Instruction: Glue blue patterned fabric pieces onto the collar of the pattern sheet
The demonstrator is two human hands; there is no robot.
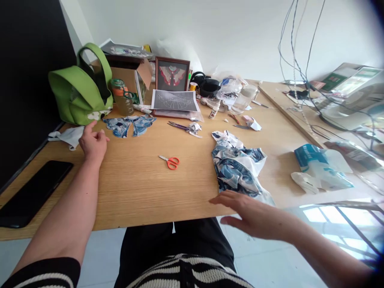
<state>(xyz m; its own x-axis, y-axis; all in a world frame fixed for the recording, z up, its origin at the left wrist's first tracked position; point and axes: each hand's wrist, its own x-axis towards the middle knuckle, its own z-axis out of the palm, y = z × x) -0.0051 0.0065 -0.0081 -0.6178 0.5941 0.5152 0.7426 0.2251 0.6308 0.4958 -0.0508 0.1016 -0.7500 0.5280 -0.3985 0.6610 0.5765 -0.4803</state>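
Note:
My left hand (93, 142) is over the left side of the table, fingers apart and holding nothing, near a white cloth (70, 137) and a green bag (81, 94). Just right of it lies a blue-patterned, scallop-edged fabric piece (120, 127). At the front edge, my right hand (240, 212) hovers with spread fingers, nothing in them, just below a crumpled blue and white cloth (237, 166). Small scissors with orange handles (172, 162) rest mid-table. Behind them are larger scissors (183, 127), partly wrapped in white material.
A black phone (34, 192) lies at the left. Along the back stand a bottle (122, 100), a cardboard box (129, 76) and a framed collar picture (172, 76). At the right are a tissue pack (319, 164), hanging cables and a clear container (244, 99).

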